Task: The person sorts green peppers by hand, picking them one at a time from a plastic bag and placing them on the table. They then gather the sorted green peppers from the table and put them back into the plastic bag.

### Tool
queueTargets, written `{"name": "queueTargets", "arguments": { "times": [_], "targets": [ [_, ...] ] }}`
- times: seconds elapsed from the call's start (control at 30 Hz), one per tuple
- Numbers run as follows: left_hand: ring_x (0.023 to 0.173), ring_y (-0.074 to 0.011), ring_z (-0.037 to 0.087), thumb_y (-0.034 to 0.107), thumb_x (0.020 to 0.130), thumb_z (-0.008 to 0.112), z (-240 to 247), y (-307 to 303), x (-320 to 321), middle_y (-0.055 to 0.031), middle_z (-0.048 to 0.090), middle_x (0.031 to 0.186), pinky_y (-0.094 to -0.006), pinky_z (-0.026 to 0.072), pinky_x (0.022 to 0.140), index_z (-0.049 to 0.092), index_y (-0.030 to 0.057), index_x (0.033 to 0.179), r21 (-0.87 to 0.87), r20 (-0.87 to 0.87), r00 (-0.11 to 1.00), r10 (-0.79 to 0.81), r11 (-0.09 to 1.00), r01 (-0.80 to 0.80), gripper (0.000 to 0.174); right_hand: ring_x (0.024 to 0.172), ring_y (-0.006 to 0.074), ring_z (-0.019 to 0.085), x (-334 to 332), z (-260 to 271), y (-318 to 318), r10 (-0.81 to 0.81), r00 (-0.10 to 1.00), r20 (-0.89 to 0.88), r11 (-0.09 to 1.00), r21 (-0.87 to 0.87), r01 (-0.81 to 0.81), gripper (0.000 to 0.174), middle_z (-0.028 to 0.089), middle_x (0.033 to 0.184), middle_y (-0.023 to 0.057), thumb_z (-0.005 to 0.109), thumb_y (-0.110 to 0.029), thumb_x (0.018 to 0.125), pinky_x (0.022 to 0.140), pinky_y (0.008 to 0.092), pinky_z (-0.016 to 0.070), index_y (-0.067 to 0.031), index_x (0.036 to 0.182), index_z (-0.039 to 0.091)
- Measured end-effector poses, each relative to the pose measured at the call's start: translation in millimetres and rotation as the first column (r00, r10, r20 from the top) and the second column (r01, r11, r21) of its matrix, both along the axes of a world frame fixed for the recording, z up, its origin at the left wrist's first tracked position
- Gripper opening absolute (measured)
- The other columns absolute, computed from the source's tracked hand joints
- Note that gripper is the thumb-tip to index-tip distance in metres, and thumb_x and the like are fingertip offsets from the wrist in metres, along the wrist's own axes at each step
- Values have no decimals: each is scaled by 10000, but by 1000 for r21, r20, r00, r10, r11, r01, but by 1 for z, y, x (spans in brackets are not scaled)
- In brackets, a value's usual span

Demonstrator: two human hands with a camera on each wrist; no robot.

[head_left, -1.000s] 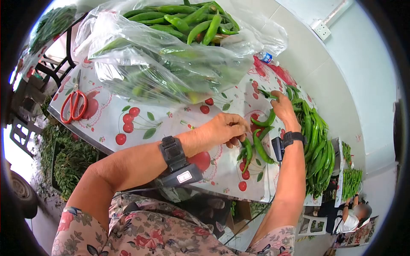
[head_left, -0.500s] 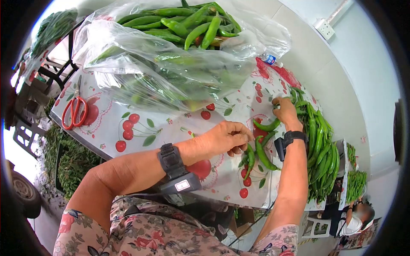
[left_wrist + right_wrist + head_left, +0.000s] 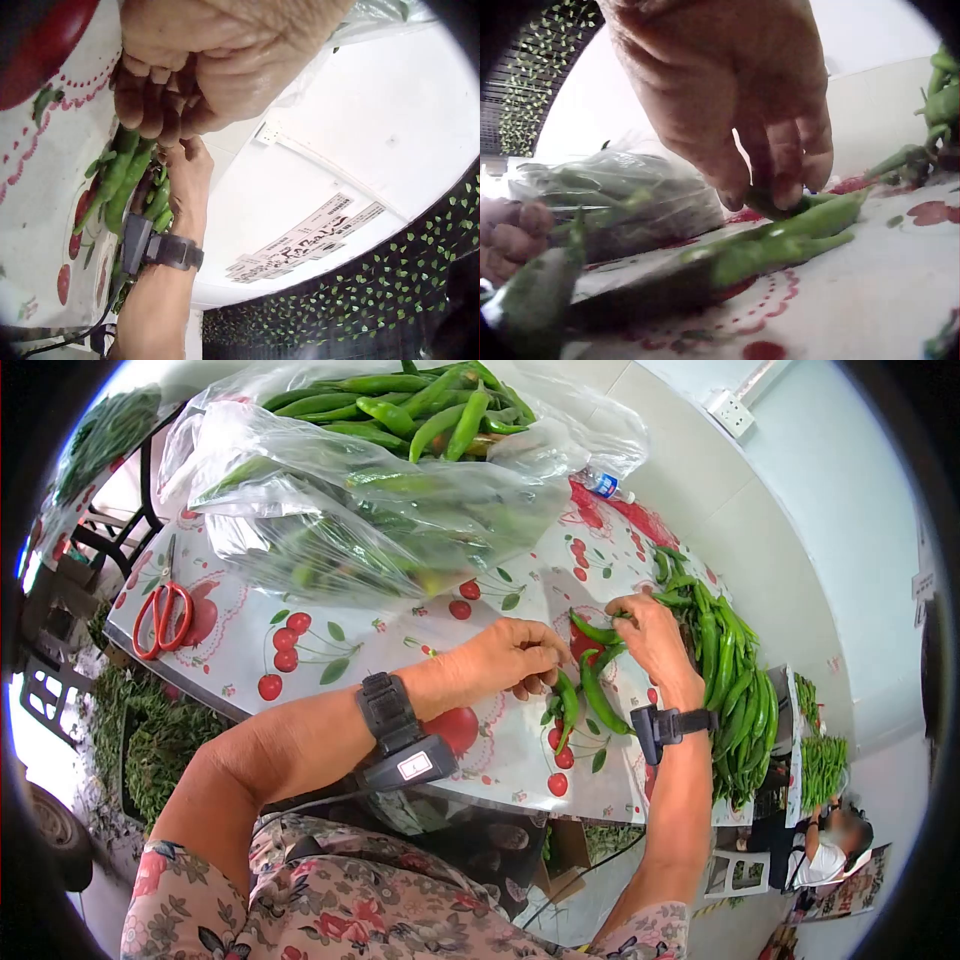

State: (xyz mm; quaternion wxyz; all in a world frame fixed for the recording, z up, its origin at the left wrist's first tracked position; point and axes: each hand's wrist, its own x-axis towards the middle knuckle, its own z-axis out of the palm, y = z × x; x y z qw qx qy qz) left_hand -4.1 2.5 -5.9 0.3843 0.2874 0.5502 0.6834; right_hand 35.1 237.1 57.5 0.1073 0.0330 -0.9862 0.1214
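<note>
My right hand pinches a dark green chili pepper between thumb and fingertips, low over the tablecloth. In the head view its fingertips are right by the end of a curved pepper. My left hand hangs with loosely curled fingers close above the stem end of another green pepper; the left wrist view shows the fingers overlapping the tops of peppers. A longer curved pepper lies between the hands. Part of what the right hand pinches is hidden behind its fingers.
A large clear plastic bag full of green peppers stands at the back. A long heap of peppers lies along the right side. Red-handled scissors are on the left, and a bottle lies by the wall.
The right hand has come from a dark green pepper farther back to beside the curved pepper, nearer the left hand. The left hand keeps its place over the same pepper.
</note>
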Motion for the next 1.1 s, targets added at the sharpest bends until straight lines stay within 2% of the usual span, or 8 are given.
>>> {"name": "queueTargets", "arguments": {
  "times": [0.17,0.5,0.6,0.73,0.8,0.9,1.03,1.1],
  "targets": [
    [689,-95,562,191,894,509,1,0,2,-22,604,800,-234,490,615,614,52,1037,-12,8,1000,-2,1000,2,226,888,369,570,5,-5,-22,70,998,-4,996,58,-70,202,601,929,198,557,-49,754,774,433,449,-30,935,644],
    [693,-91,562,190,889,514,-1,1,1,-22,606,802,-228,488,614,615,47,1024,-5,-8,1000,-15,1000,15,221,878,363,579,-10,-15,-25,-82,990,115,932,360,36,209,584,899,187,666,-102,731,733,419,464,-42,931,654],
    [695,-92,564,188,886,516,-2,2,0,-23,606,800,-232,490,613,616,52,1023,0,2,1000,-20,1000,20,218,818,346,580,-6,-11,-19,-43,999,27,954,299,33,224,583,846,185,668,-116,720,728,406,455,-23,922,639],
    [699,-96,566,192,887,517,-4,2,0,-22,605,800,-239,493,613,621,57,1013,0,-3,1000,-12,1000,12,212,715,251,586,4,5,6,-198,956,-214,976,-138,171,182,581,771,121,640,-137,772,663,345,474,-8,895,605],
    [709,-96,564,202,884,534,-3,2,0,-24,606,824,-238,492,610,608,55,1036,-10,5,1000,-14,1000,14,224,667,192,571,17,23,10,-378,911,-165,826,-504,251,151,578,746,78,602,-123,809,634,320,481,-14,913,594],
    [757,-117,574,237,874,572,-4,2,0,-52,605,914,-256,501,659,556,49,1129,37,-41,998,40,999,-39,317,616,98,512,39,37,11,-307,941,-143,452,-892,12,135,547,743,13,588,-143,850,587,270,473,-31,919,560],
    [880,-232,594,292,856,621,-10,8,3,-136,602,1002,-331,496,797,460,0,1242,200,-443,816,371,928,-314,510,593,89,499,58,41,-20,-281,954,-104,232,-972,-37,107,527,748,-1,596,-136,846,569,265,473,-58,898,543],
    [956,-259,585,321,837,638,-6,6,4,-166,599,1043,-347,460,868,432,-17,1265,237,-503,776,381,924,-300,583,594,88,489,63,38,-33,-203,978,-52,152,-988,-21,112,529,757,-3,601,-140,838,569,266,466,-64,900,545]
  ]
}}
